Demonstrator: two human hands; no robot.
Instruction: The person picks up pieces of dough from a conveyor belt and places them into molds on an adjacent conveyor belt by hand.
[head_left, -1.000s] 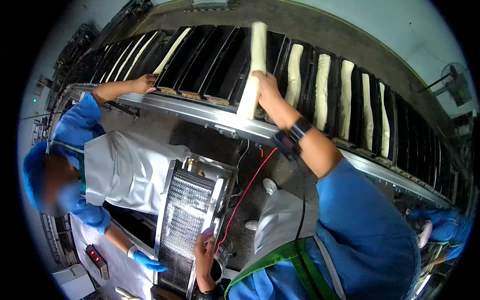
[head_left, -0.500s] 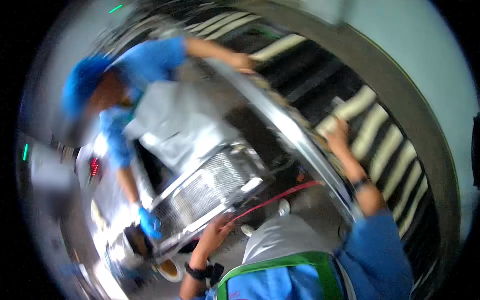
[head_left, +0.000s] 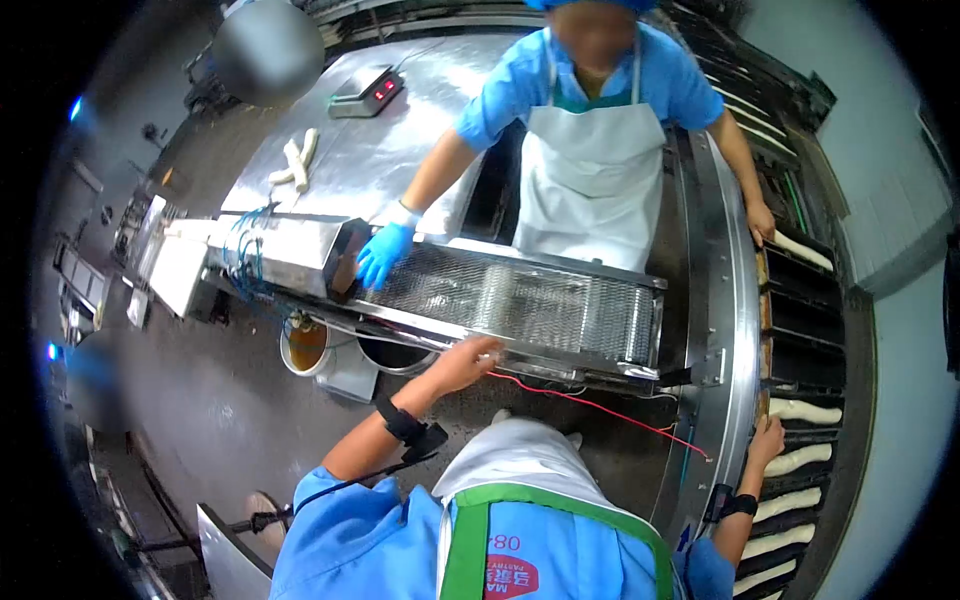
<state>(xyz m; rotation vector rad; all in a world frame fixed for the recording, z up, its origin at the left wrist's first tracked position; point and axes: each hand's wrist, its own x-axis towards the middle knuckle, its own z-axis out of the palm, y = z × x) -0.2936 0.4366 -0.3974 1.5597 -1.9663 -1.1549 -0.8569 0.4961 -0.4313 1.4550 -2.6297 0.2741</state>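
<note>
My left hand (head_left: 468, 362) is over the near rail of a metal mesh conveyor (head_left: 560, 310), fingers stretched forward and nothing visible in them. At the right, my right hand (head_left: 768, 440) has its fingers curled at the brown edge (head_left: 763, 405) of the black trays (head_left: 800, 322). Long pale dough strips (head_left: 800, 458) lie in grooves of the trays beside that hand. Across the conveyor, a co-worker in a white apron (head_left: 590, 180) has a blue-gloved hand (head_left: 384, 254) above the belt and a bare hand (head_left: 761, 222) at the far part of the same brown edge.
A steel table (head_left: 420, 130) behind the conveyor bears a scale (head_left: 365, 92) with red digits and a few dough pieces (head_left: 297, 162). Below the conveyor stand a white bucket (head_left: 303, 345) and a dark pot (head_left: 395, 355). A red cord (head_left: 610, 415) runs toward the steel rail (head_left: 735, 320).
My view has turned, bringing the conveyor nearly level and the trays to the right edge. My right hand, earlier at a dough strip's end, now rests at the trays' brown edge.
</note>
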